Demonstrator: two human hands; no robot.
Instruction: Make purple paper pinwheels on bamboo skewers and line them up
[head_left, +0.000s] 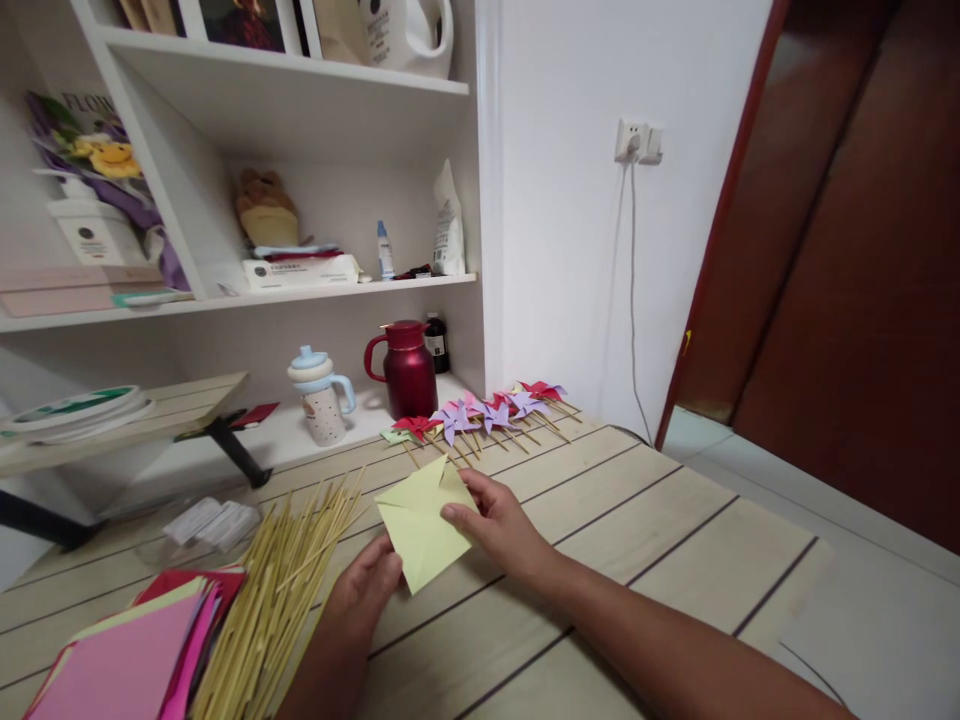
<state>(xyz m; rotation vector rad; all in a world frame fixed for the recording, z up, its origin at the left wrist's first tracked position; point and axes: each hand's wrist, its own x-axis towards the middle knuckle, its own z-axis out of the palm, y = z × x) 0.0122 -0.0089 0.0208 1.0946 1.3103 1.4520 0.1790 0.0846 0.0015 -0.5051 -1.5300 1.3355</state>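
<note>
A pale yellow square of paper (424, 525) with slits cut in from its corners is held above the slatted table. My right hand (499, 520) pinches its right side, thumb on top and fingers behind. At the lower left edge, my left hand (367, 585) has its thumb and curled fingers closed against the paper; the fingertips are partly hidden. Beyond the paper lie several finished paper pinwheels (487, 412) in red, purple, pink and green on thin sticks. Left of my left hand is a bundle of thin wooden sticks (270, 590).
A stack of coloured paper (124, 650) lies at the lower left, with a clear packet of white pieces (210, 525) behind it. A red jug (409, 370) and a blue-lidded cup (321, 395) stand at the back. A small raised stand (195, 400) is at left.
</note>
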